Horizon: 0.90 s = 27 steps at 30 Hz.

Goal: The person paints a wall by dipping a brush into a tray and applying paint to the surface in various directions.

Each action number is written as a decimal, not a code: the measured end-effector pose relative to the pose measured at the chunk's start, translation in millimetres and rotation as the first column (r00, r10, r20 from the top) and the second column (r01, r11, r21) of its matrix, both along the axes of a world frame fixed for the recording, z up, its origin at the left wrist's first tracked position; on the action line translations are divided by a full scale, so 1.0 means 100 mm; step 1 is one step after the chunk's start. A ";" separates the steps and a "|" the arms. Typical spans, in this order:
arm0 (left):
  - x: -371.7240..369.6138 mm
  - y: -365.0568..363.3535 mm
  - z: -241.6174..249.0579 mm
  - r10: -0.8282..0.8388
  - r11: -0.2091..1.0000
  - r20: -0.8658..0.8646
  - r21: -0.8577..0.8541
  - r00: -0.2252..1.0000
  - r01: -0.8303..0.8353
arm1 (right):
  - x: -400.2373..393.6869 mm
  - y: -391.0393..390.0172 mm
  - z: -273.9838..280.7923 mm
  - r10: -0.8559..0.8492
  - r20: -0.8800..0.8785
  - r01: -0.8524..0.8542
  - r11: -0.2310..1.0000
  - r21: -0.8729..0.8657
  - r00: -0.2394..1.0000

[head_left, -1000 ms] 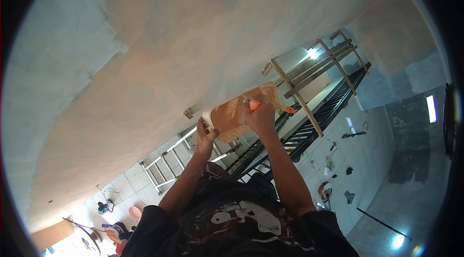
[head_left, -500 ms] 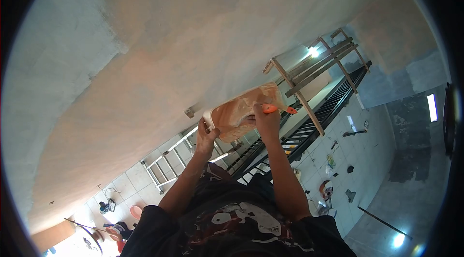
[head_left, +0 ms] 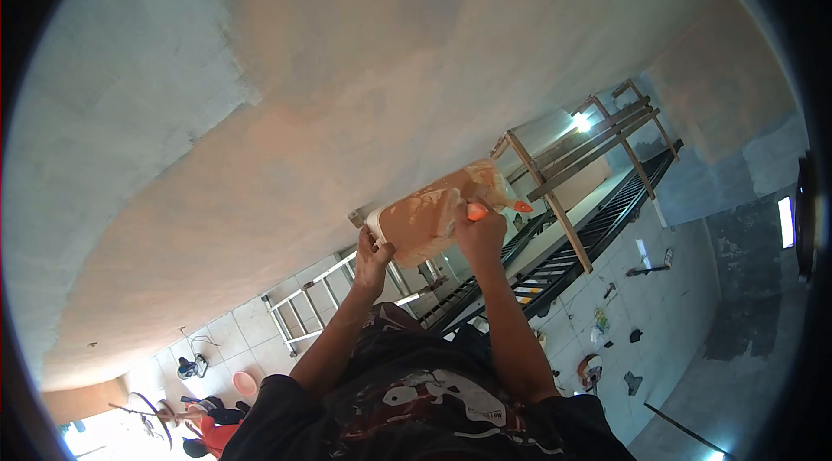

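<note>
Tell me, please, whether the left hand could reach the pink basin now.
Probably not: the left hand grips the container, and the pink basin lies on the floor, apparently well below.

A light is glaring beside the wooden trestle; right of it (the picture's corners are lying black) a white slit is glowing.

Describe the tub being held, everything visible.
The tub is a rounded-corner rectangle, pale and plastic-looking, its inside coated in orange-brown paste with lighter smears. It slants in view, right end higher, alongside the wall; whether they touch is unclear. The left hand grips its left end. The right hand, holding an orange-handled tool, partly covers its right side.
</note>
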<state>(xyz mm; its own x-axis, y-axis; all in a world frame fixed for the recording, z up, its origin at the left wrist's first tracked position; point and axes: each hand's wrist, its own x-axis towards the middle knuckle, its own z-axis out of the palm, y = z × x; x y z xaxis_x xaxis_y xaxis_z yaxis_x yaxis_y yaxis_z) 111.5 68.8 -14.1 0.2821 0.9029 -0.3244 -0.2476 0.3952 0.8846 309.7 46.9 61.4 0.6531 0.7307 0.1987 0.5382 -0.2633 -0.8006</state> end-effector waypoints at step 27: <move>-0.10 0.03 0.01 0.034 0.998 -0.006 0.052 0.999 -0.034 | -0.08 0.15 -0.01 0.173 -0.057 -0.168 0.983 0.072 0.983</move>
